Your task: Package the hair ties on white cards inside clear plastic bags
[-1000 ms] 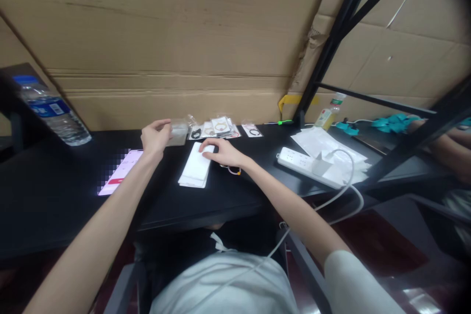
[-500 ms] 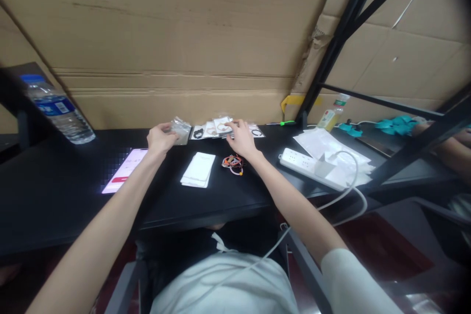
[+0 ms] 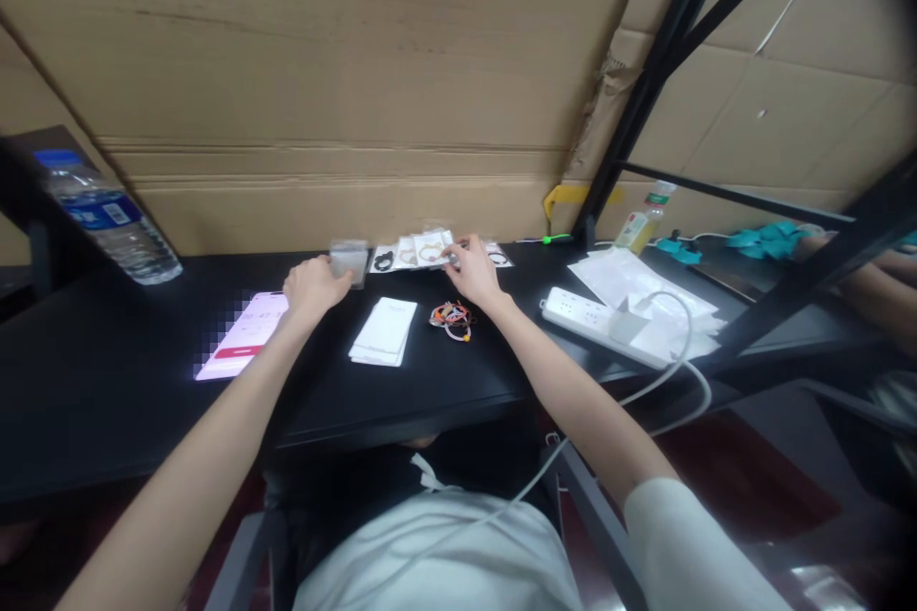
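My left hand (image 3: 315,287) rests at the lower left edge of a stack of clear plastic bags (image 3: 350,258), thumb and fingers apart on it. At the back of the desk, my right hand (image 3: 474,271) has its thumb and fingertips bent together on the right edge of a white card with a pale looped band (image 3: 431,249). Beside it lie a card with a black band (image 3: 383,258) and another card (image 3: 407,252), overlapping in a row. A further card with a dark ring (image 3: 500,256) is partly behind my right hand. Nearer me are blank white cards (image 3: 383,331) and a tangle of colourful bands (image 3: 451,317).
A lit phone (image 3: 240,344) lies left, partly under my forearm. A water bottle (image 3: 115,220) leans at far left. On the right are a power strip (image 3: 584,310) with a white cable, white sheets (image 3: 623,275), a drink bottle (image 3: 643,221) and another person's arm (image 3: 870,286).
My left hand has dropped slightly toward me, and the plastic bags now lie flatter and straighter. My right fingers have drawn back from the card's face to its right edge.
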`<state>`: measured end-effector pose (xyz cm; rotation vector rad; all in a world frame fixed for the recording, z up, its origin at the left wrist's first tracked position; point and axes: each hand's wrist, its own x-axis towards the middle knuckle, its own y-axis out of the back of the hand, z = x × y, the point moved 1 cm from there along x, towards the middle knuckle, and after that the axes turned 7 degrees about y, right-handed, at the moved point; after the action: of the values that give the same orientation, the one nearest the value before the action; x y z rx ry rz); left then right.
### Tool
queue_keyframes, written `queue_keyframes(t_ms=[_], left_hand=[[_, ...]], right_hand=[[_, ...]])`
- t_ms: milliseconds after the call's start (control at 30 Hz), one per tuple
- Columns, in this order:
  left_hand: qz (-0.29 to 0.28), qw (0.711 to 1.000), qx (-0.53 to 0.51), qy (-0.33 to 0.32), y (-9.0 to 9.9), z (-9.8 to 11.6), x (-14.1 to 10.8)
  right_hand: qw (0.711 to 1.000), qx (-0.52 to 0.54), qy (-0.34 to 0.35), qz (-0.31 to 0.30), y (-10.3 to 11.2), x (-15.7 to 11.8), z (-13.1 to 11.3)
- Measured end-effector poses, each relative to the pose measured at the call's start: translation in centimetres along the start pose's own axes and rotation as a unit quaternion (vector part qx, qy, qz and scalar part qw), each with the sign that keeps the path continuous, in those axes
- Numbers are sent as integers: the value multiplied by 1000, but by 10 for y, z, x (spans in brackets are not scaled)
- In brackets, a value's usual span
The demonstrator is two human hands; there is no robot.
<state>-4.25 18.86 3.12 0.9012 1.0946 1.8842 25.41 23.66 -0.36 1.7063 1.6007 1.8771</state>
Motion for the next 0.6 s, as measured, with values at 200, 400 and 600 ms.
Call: queue_keyframes(t_ms=[200, 400, 600], left_hand=[[17, 999, 28, -39, -5, 1, -4], [-23, 995, 35, -89, -9, -4, 3], [-60, 990, 50, -115, -3, -17, 21]], right_hand=[[999, 30, 11, 33, 7, 0, -9], [987, 122, 18, 104, 13, 4, -21], [975, 174, 37, 134, 14, 3, -27]])
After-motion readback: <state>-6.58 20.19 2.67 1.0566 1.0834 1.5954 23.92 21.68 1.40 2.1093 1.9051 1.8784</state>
